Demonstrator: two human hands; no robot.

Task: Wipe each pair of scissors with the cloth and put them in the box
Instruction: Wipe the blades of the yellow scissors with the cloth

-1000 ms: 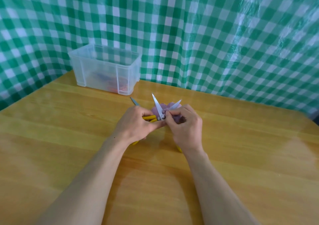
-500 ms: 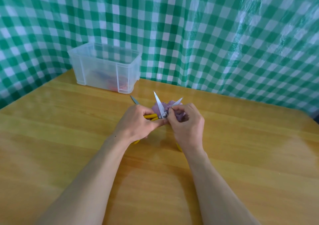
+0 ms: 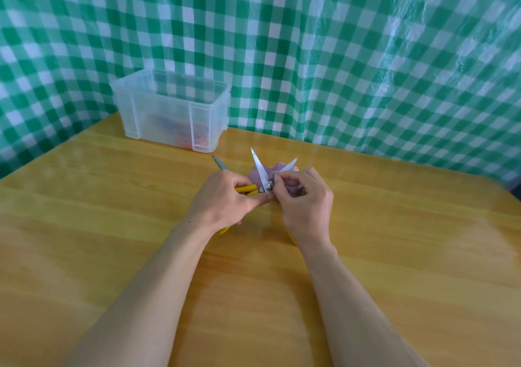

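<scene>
A pair of yellow-handled scissors (image 3: pixel 260 170) is held over the middle of the wooden table (image 3: pixel 112 225), its two blades spread apart and pointing away from me. My left hand (image 3: pixel 225 200) grips the yellow handles. My right hand (image 3: pixel 306 201) pinches a purple cloth (image 3: pixel 277 169) against the right blade, close to the pivot screw. The tip of a second pair of scissors (image 3: pixel 220 163) sticks out on the table behind my left hand; the rest of it is hidden. A clear plastic box (image 3: pixel 169 107) stands at the back left with red and blue items inside.
A green and white checked sheet (image 3: pixel 338 56) hangs as a backdrop behind the table. Small yellow bits show under both wrists (image 3: pixel 291 238); I cannot tell what they belong to.
The scissors and both hands have shifted only slightly. My right hand's fingers with the cloth have moved a little along the right blade near the pivot.
</scene>
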